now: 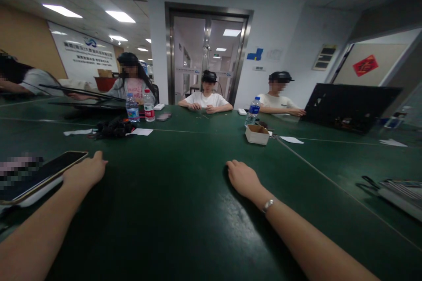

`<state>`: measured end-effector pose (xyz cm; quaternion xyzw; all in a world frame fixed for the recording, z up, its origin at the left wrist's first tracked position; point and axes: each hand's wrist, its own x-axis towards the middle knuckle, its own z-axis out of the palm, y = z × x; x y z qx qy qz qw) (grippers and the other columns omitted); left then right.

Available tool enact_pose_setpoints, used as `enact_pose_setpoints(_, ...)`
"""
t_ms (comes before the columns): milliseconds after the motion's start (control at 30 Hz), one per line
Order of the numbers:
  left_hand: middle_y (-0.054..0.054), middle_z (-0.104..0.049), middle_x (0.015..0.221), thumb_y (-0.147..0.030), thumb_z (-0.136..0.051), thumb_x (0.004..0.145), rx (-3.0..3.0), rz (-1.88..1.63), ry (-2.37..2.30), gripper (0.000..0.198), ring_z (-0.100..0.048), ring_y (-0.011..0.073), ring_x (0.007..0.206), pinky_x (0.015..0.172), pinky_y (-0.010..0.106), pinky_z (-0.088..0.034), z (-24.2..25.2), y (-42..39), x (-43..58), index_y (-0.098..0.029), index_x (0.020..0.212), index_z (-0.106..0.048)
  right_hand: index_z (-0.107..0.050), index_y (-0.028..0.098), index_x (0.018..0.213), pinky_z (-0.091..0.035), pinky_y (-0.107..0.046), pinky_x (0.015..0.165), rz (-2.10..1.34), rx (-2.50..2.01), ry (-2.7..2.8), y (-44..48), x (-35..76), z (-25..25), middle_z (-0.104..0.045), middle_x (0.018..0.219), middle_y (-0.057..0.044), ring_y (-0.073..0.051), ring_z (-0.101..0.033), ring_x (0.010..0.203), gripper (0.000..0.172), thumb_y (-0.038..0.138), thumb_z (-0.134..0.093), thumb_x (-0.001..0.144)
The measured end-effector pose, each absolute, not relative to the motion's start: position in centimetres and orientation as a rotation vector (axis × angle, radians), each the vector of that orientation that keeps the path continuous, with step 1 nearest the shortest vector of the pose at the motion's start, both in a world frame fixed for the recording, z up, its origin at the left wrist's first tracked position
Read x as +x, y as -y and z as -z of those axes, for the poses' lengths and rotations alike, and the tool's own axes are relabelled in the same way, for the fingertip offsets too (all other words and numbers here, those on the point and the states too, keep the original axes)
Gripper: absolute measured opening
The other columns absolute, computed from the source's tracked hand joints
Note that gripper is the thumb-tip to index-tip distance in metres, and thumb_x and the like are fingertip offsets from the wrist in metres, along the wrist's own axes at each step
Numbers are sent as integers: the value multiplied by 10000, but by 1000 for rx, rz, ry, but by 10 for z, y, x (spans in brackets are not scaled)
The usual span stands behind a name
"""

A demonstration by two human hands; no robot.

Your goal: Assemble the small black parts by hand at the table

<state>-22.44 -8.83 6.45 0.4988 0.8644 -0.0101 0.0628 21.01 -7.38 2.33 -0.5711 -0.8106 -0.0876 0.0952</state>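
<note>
My left hand [86, 170] rests at the left beside a dark-screened phone [49, 171], overlapping its right edge in view. Its visible fingertips are a little apart, and I see nothing held in it. The phone lies on a white object [44, 194] whose kind I cannot make out. My right hand [243, 178] lies palm down on the green table [171, 193], fingers loosely bent and holding nothing. A silvery band [268, 205] circles that wrist. Beyond the right hand stands a small open cardboard box [257, 136].
Three people in caps sit opposite; another person is at far left. Water bottles [132, 109] and a black tangled bundle [114, 128] stand between us. A large black panel [349, 105] is propped at right. A grey striped object [402, 193] lies at the right edge.
</note>
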Motion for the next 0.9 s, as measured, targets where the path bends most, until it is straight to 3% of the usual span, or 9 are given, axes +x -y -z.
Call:
enact_pose_setpoints(167,222,-583,1187,-382,-228,874,1535,19,-2637,405,-575,363,1026,729,452,-451,-60,92,-230,-181,1164,-427,-555,151,1008,-400,-321,670,212,-1588,2402,47,156,-18,-618,973,-129,-238,-562,848,232,187,-370,873)
enact_pose_setpoints(300,245,-581,1185,-449,-260,860,1431,-37,-2711,502,-558,375,1064,762,470,-442,-59,91,-232,-103,1140,-492,-554,144,1021,-389,-320,680,190,-1565,2382,35,144,-16,-618,961,-118,-229,-549,857,250,198,-351,885)
enact_pose_setpoints(433,220,-563,1234,-325,-207,883,1383,41,-2704,475,-538,355,1117,823,479,-424,-58,87,-234,-93,1025,-596,-568,178,1051,-397,-323,700,155,-1511,2416,32,147,-14,-621,980,-104,-227,-547,871,263,234,-376,880)
enact_pose_setpoints(600,224,-532,1269,-373,-224,876,1353,49,-2757,461,-516,369,1135,784,488,-446,-53,85,-238,-106,1144,-488,-577,202,1066,-414,-320,704,62,-1483,2445,29,150,-15,-619,1016,-102,-225,-554,894,269,256,-404,868)
enact_pose_setpoints(800,186,-513,1304,-463,-221,855,1377,66,-2753,483,-530,385,1113,764,522,-451,-43,82,-255,-220,1218,-428,-536,231,1149,-430,-300,765,-109,-1456,2369,31,150,-18,-598,1081,-68,-197,-554,957,305,260,-472,853)
enact_pose_setpoints(900,222,-514,1292,-528,-236,833,1370,28,-2775,588,-527,405,1113,781,546,-440,-37,78,-265,-181,1276,-408,-533,234,1153,-434,-299,777,-138,-1446,2341,31,150,-19,-593,1093,-53,-190,-556,964,313,265,-490,844)
